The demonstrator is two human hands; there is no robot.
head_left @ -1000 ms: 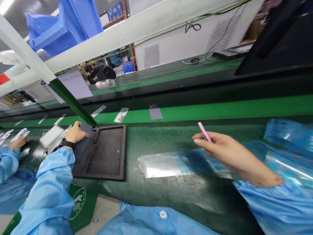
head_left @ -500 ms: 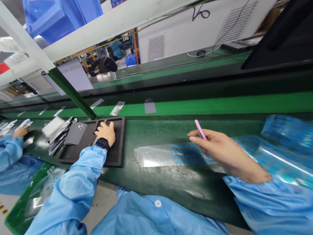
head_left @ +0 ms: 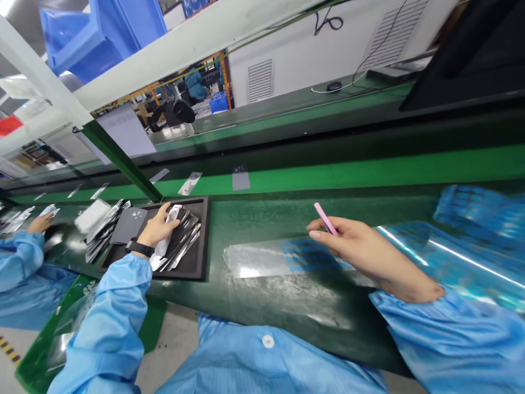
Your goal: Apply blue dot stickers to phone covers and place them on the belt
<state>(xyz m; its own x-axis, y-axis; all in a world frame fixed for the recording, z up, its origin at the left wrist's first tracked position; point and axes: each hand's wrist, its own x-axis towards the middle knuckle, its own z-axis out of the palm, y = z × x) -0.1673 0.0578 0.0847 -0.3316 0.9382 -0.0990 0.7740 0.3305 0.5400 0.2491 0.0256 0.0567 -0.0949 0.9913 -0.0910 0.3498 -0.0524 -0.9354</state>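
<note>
The dark green, glossy bench top (head_left: 262, 221) is bare between the right edge of the shallow black tray (head_left: 206, 241) and the frayed left end of the clear film strip with blue dots (head_left: 262, 261). More bare green runs behind the strip, as far as the bright green band (head_left: 328, 172) along the back. The tray's front edge lies near the bench's front edge, and a dark green post (head_left: 123, 161) stands just behind its back edge. On its left, a pile of thin silvery pieces (head_left: 102, 232) crowds close.

The tray has 2 compartments. In the right 1 lies a fanned stack of thin silver and black pieces (head_left: 184, 238); the left hand (head_left: 158, 227) touches its left end, fingers half open and curved, but whether it grips cannot be told. A dark grey card with small holes (head_left: 128, 224) lies left of that hand.

The right hand (head_left: 348, 241) is raised over the strip, fingertips pinched around a slim pink stick (head_left: 326, 220) that slants upward.
</note>
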